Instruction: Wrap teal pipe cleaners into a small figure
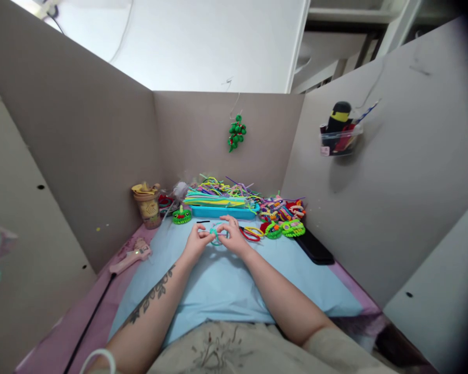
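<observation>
left hand [195, 242] and right hand [234, 236] are pinching thin teal fuzzy pipe cleaner [215, 235], fingers clamped | keeping bends tight seems best | over light blue paper sheet [226, 283]

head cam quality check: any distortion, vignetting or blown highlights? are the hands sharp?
Head view: strong wide-angle distortion, the partition walls bow outward; dark vignette in the right corners; the white wall at top is overexposed; the pen holder casts a soft shadow. The left hand and right hand are small and slightly soft, pinching a teal pipe cleaner.
</observation>
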The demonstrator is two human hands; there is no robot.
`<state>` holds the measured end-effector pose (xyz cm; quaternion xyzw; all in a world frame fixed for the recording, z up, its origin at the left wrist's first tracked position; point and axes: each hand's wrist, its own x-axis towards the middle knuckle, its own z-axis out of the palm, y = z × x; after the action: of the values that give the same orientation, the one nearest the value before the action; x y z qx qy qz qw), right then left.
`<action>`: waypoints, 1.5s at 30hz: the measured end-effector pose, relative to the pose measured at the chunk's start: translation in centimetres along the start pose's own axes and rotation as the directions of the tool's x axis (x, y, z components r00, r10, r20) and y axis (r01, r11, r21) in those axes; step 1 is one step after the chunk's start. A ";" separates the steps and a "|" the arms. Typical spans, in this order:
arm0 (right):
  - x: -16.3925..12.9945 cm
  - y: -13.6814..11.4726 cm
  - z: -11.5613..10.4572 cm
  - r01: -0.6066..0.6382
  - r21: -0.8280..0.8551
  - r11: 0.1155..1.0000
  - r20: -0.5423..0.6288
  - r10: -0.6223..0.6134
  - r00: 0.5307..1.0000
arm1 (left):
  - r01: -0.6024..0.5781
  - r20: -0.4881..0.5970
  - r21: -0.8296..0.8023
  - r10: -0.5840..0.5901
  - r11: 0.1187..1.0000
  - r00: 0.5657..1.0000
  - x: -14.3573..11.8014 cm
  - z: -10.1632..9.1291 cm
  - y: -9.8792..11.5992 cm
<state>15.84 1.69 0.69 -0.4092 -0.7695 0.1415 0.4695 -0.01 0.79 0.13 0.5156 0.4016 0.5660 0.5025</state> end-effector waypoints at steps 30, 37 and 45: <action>0.0 0.2 -0.7 0.094 -0.032 0.995 0.047 -0.093 0.995 | -0.136 0.066 0.123 0.128 0.983 0.990 0.0 -0.2 -0.2; 0.0 -0.1 -0.7 0.028 0.048 0.998 0.055 -0.031 0.998 | -0.151 0.064 0.164 0.142 0.975 0.988 0.0 -0.1 0.0; 0.0 0.0 -0.2 -0.108 0.199 0.974 0.030 0.105 0.994 | -0.266 0.048 0.304 0.264 0.915 0.963 -0.3 0.0 0.2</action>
<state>16.02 1.65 0.78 -0.3991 -0.7328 0.2472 0.4926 -0.10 0.51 0.24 0.6390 0.4096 0.5577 0.3359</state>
